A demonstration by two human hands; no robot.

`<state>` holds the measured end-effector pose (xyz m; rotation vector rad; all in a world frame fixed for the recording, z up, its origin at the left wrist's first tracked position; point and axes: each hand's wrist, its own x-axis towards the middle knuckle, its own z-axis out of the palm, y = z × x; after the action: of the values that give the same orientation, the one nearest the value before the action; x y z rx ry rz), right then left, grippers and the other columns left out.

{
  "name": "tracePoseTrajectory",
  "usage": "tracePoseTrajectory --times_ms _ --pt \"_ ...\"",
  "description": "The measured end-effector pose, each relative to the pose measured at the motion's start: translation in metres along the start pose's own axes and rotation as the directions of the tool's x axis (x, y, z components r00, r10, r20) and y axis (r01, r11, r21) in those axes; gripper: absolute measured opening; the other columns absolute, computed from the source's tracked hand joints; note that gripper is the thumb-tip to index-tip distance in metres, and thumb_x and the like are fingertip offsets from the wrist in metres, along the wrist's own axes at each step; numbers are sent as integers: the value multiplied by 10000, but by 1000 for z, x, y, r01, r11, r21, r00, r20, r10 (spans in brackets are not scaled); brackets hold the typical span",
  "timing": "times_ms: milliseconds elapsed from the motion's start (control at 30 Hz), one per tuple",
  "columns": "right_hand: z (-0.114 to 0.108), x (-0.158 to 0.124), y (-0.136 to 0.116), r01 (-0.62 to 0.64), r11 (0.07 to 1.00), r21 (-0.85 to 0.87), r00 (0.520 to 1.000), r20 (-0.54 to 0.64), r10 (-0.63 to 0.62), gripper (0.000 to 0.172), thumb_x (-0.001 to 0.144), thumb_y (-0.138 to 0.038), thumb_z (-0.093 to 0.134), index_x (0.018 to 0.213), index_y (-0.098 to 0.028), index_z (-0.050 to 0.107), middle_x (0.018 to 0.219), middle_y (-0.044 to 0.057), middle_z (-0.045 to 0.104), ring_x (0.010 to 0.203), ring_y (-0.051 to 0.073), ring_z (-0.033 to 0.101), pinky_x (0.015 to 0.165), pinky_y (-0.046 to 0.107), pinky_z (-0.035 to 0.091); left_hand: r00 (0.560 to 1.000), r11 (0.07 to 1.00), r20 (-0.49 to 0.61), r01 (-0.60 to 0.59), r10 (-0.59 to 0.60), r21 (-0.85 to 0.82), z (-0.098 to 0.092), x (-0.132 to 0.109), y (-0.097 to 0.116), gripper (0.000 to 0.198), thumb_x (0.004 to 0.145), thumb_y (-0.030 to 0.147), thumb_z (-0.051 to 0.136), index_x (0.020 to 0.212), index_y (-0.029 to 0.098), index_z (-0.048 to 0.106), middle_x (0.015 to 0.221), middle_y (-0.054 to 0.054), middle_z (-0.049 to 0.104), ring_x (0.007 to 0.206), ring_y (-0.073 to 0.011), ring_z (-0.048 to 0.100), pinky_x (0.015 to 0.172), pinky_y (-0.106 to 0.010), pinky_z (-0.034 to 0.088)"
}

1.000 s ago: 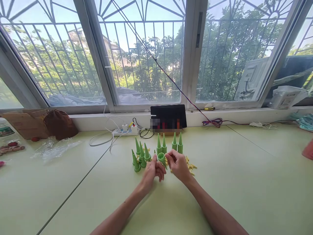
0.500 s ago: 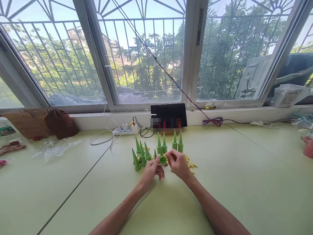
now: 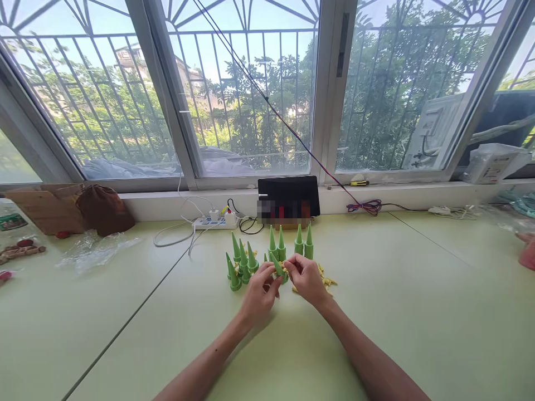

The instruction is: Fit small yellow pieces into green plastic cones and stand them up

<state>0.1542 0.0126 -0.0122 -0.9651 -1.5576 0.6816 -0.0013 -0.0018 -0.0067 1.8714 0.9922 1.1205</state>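
Note:
My left hand [image 3: 259, 292] and my right hand [image 3: 307, 280] meet over the pale green table [image 3: 376, 312], both pinched on one green cone [image 3: 278, 268] held tilted between them. Behind my fingers several more green cones stand upright: a cluster at the left [image 3: 241, 262] and two pairs further back [image 3: 304, 243]. Small yellow pieces [image 3: 326, 278] lie scattered on the table just right of my right hand and among the cones.
A dark device [image 3: 288, 202] leans against the window sill behind the cones, with a white power strip [image 3: 214, 223] and cables to its left. A brown pouch [image 3: 104, 209] and cardboard sit far left. Another person's hand [image 3: 527, 250] shows at the right edge.
The green cone was turned with its open base toward me; now it is tilted with the tip up-left. Both hands have closed tighter around it.

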Motion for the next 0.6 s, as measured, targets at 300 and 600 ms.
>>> tracePoseTrajectory --times_ms 300,600 --pt "1 0 -4 -7 1000 -26 997 -79 5 324 925 -443 482 727 -191 529 560 -24 506 481 113 421 473 229 348 984 997 -175 29 -16 74 5 0 5 281 882 425 531 1012 187 604 956 -50 592 519 -77 523 444 -206 412" --pt "1 -2 -7 44 998 -44 998 -51 -46 279 931 -393 473 754 -187 534 597 -21 490 517 115 413 509 228 344 952 931 -97 258 -291 -258 1 5 2 605 862 641 430 536 144 542 446 -5 497 345 -106 479 354 -215 339"
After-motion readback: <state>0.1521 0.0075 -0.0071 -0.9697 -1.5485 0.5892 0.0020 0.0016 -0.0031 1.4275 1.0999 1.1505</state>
